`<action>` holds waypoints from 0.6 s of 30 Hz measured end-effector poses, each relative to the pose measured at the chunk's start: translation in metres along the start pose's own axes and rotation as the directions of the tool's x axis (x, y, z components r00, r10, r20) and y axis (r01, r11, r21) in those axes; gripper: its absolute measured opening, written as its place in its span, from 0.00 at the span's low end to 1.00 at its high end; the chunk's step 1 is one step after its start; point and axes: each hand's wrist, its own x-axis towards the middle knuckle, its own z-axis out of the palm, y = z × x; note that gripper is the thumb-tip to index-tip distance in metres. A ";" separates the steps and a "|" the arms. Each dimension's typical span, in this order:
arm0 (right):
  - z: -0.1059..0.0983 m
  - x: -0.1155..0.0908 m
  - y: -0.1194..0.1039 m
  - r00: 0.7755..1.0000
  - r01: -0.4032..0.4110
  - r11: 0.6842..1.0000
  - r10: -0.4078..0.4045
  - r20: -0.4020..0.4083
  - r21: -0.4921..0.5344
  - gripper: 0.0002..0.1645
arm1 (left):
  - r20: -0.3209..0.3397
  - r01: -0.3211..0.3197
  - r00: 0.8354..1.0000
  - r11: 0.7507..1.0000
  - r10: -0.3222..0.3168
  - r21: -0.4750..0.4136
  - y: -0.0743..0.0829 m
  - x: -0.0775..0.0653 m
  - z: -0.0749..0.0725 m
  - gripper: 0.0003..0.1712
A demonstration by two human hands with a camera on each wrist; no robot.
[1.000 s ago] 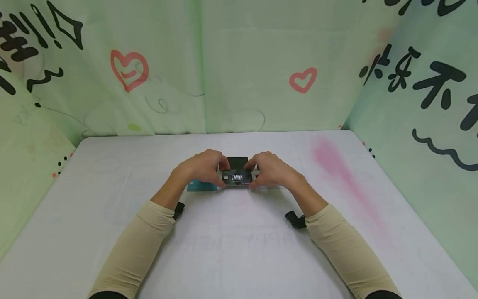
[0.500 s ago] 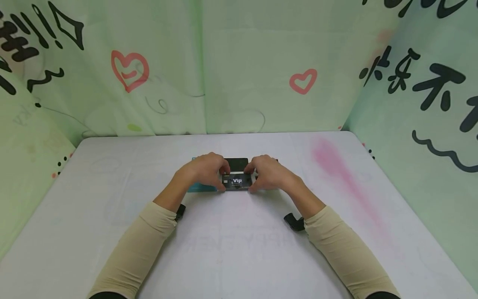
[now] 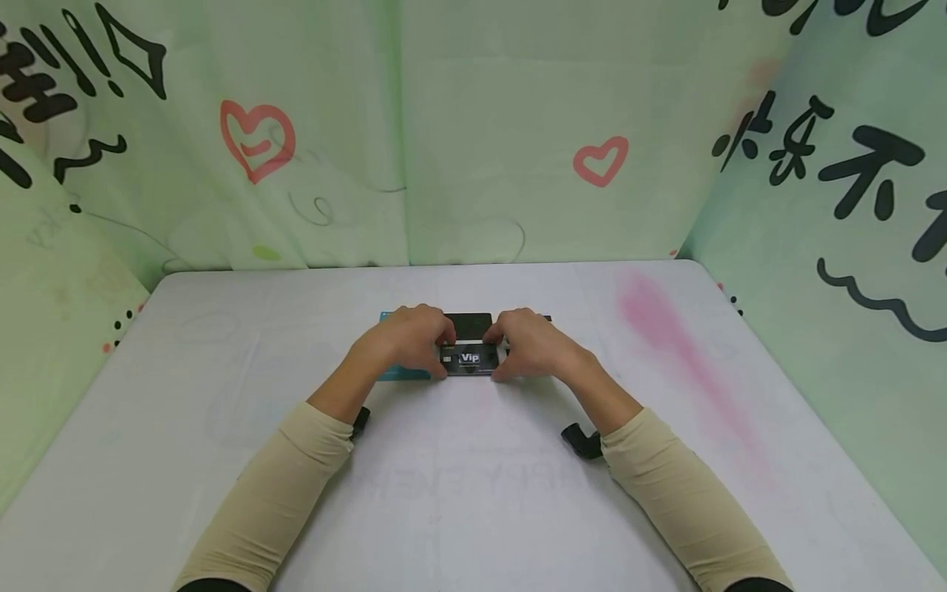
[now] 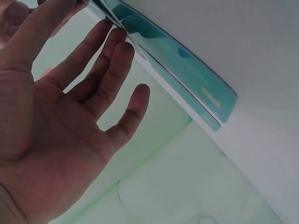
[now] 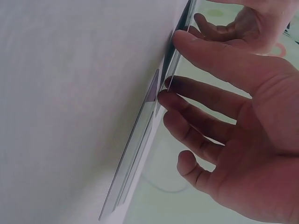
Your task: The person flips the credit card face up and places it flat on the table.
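Observation:
A black card point(image 3: 469, 359) printed "Vip" lies at the middle of the far part of the table, in the head view. My left hand point(image 3: 416, 337) pinches its left end between thumb and fingers. At its right end my right hand point(image 3: 527, 341) holds it the same way. Directly behind it lies another dark card point(image 3: 468, 326). Teal cards point(image 4: 187, 65) lie on the table beside the left hand, partly covered by it in the head view. A pale card point(image 5: 133, 144) shows beside the right hand in the right wrist view.
The white-covered table point(image 3: 473, 493) reaches to green cloth walls point(image 3: 473, 148) behind and at the sides. A pink streak point(image 3: 673, 337) marks the cover at the right. Black wrist mounts point(image 3: 583, 441) stick out from the sleeves.
Both hands and the black Vip card have moved slightly down and toward me in the head view. Over the last half second they barely move, with the grip unchanged.

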 end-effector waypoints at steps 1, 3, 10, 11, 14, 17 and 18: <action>0.000 0.000 0.000 1.000 0.000 1.000 0.000 -0.001 0.000 0.31 | 0.001 -0.001 1.000 1.000 0.001 0.009 0.000 0.000 0.000 0.28; 0.001 -0.001 -0.001 1.000 0.004 1.000 -0.004 -0.003 -0.005 0.32 | 0.005 -0.004 1.000 1.000 0.004 0.023 0.001 0.001 0.001 0.28; 0.001 0.000 -0.002 1.000 0.016 1.000 -0.016 -0.009 -0.012 0.31 | 0.003 -0.012 1.000 0.999 0.012 0.053 0.003 0.001 0.001 0.25; 0.001 0.000 -0.002 1.000 0.015 1.000 -0.015 -0.009 -0.008 0.31 | 0.002 -0.011 1.000 0.999 0.010 0.054 0.003 0.001 0.001 0.25; 0.002 0.001 -0.001 1.000 0.017 1.000 -0.017 -0.008 -0.006 0.31 | -0.002 -0.007 1.000 0.998 0.007 0.061 0.004 0.001 0.001 0.25; 0.002 0.001 -0.001 1.000 0.019 1.000 -0.019 -0.009 -0.007 0.31 | -0.004 -0.006 1.000 0.998 0.006 0.066 0.004 0.001 0.001 0.25; 0.002 0.001 -0.001 1.000 0.019 1.000 -0.019 -0.011 -0.008 0.31 | -0.005 -0.005 1.000 0.998 0.006 0.069 0.004 0.001 0.002 0.25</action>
